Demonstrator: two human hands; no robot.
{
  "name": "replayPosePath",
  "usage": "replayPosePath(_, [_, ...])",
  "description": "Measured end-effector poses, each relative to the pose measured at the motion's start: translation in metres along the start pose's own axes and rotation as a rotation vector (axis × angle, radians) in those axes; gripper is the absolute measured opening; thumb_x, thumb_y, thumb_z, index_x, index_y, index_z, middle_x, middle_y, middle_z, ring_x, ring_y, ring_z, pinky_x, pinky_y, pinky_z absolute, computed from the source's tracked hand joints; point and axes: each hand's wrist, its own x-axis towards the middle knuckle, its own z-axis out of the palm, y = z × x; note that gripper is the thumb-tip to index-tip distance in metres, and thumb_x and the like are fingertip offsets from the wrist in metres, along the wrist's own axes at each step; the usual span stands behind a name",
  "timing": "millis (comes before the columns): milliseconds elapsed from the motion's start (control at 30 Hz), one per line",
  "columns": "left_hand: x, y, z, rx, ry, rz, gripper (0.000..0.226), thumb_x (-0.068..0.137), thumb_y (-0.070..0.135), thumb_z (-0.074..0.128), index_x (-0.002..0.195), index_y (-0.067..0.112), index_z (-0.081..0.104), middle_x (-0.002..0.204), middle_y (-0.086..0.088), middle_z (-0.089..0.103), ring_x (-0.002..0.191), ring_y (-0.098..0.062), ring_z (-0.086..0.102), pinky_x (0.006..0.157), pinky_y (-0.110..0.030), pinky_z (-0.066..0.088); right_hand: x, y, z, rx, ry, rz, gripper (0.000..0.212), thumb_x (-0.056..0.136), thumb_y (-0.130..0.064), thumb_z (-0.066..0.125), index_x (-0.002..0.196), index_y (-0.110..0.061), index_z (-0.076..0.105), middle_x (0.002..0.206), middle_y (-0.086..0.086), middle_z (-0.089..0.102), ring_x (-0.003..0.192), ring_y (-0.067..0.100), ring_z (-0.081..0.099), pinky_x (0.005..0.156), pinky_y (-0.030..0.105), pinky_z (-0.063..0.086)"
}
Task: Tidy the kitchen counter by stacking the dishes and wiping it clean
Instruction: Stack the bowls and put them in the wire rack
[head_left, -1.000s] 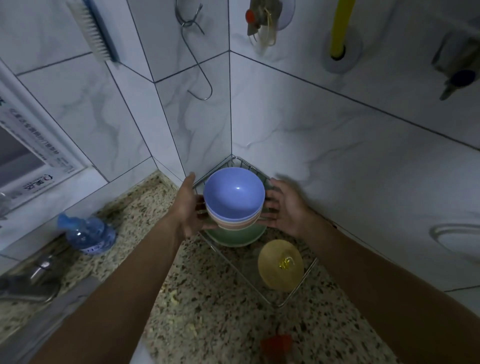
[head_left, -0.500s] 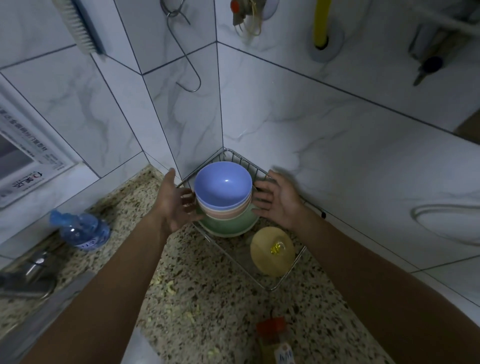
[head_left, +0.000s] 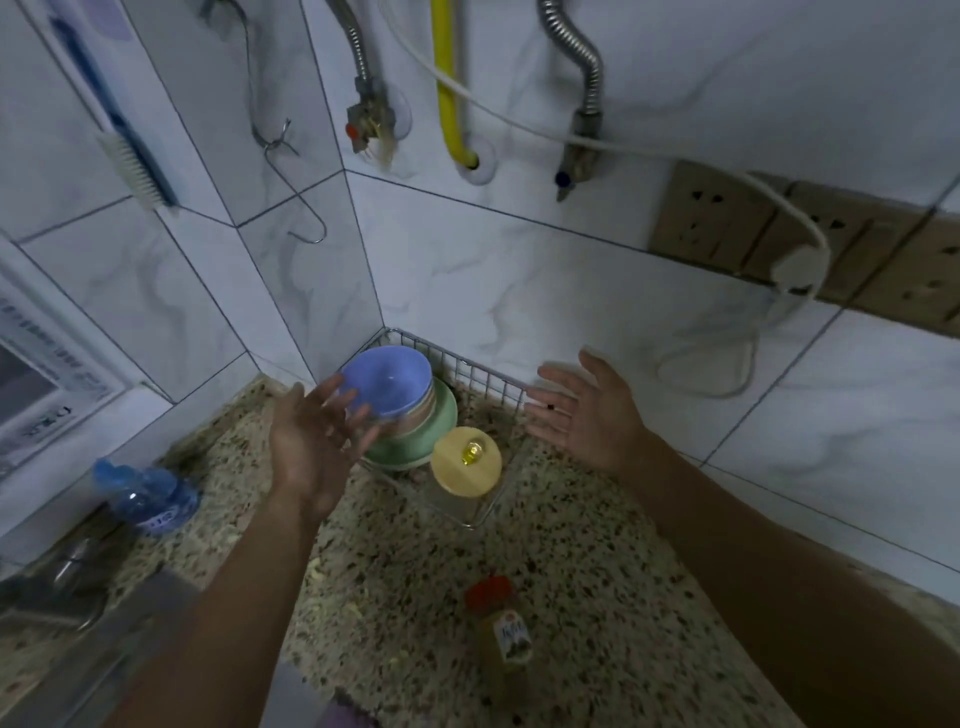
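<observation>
Far left on the tiled wall, hung at a slant: a scrub brush (head_left: 136, 171). Below it, lying on the speckled counter (head_left: 571, 571) beside a dark, blurred metal fitting: a blue bottle (head_left: 148, 493). Next, the left hand (head_left: 311, 441), raised above the counter, palm turned up and inward, fingers spread and relaxed, gripping nothing. Its blurred fingertips overlap the near side of the stack of bowls (head_left: 410, 410), contact impossible to judge. Scattered over the stone beside the left forearm: pale crumbs (head_left: 317, 571). In the corner where the two walls meet, seated in a wire rack (head_left: 483, 374): that stack, with a blue bowl (head_left: 389, 382) on top, pinkish bowls beneath and a wider green bowl (head_left: 431, 436) at the bottom. High on the wall above: a yellow pipe (head_left: 452, 83) entering the tile. Just beside the stack on the viewer's side, also inside the rack: a clear jar with a round wooden lid (head_left: 466, 460). Nearer the viewer on the open counter, well apart from the rack and blurred: a small bottle with a red cap (head_left: 501, 629). Right of the rack, the right hand (head_left: 592, 415), held in the air, palm facing the stack, fingers straight and fanned, holding nothing, apart from the bowls. Far right on the wall: a row of beige sockets (head_left: 706, 213) with a white plug (head_left: 797, 265) pushed in, cable looping down.
</observation>
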Motion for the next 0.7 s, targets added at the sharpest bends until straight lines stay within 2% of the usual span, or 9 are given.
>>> replayPosePath(167, [-0.038,-0.016,0.044,0.018,-0.092,0.02,0.07,0.09,0.054,0.065,0.145,0.011,0.057,0.142,-0.014,0.062,0.126,-0.04,0.062,0.095,-0.053,0.054,-0.064,-0.002,-0.051,0.054,0.064,-0.073,0.077,0.089,-0.073,0.052,0.134,-0.013,0.067,0.134,0.02,0.066,0.125,0.041,0.062,0.105,0.059,0.049])
replayPosePath(300, [-0.052,-0.026,0.078,0.043,-0.177,-0.004,0.06,0.104,0.051,0.04,0.146,0.012,0.056,0.144,-0.013,0.061,0.129,-0.038,0.061,0.098,-0.052,0.052,-0.106,-0.004,-0.087,0.066,0.117,-0.133,0.078,0.09,-0.075,0.048,0.134,-0.013,0.067,0.135,0.021,0.065,0.126,0.042,0.06,0.109,0.062,0.045])
replayPosePath(467, [-0.071,-0.052,0.125,0.151,-0.338,-0.068,0.062,0.099,0.05,0.044,0.146,0.011,0.056,0.142,-0.014,0.062,0.131,-0.035,0.06,0.108,-0.054,0.047,-0.163,0.002,-0.134,0.073,0.218,-0.201,0.081,0.09,-0.078,0.043,0.132,-0.014,0.069,0.136,0.018,0.065,0.128,0.04,0.059,0.111,0.06,0.044])
replayPosePath(600, [-0.09,-0.091,0.163,0.232,-0.449,-0.165,0.059,0.102,0.048,0.04,0.144,0.012,0.057,0.14,-0.012,0.064,0.129,-0.032,0.061,0.106,-0.049,0.05,-0.218,0.019,-0.18,0.15,0.359,-0.277,0.075,0.095,-0.072,0.04,0.136,-0.014,0.065,0.134,0.024,0.065,0.126,0.043,0.06,0.11,0.061,0.044])
replayPosePath(700, [-0.106,-0.129,0.184,0.276,-0.511,-0.248,0.058,0.102,0.048,0.04,0.142,0.011,0.059,0.138,-0.012,0.066,0.128,-0.031,0.062,0.106,-0.051,0.049,-0.261,0.037,-0.216,0.179,0.46,-0.31,0.076,0.096,-0.073,0.036,0.139,-0.016,0.06,0.131,0.021,0.068,0.124,0.041,0.062,0.11,0.058,0.045])
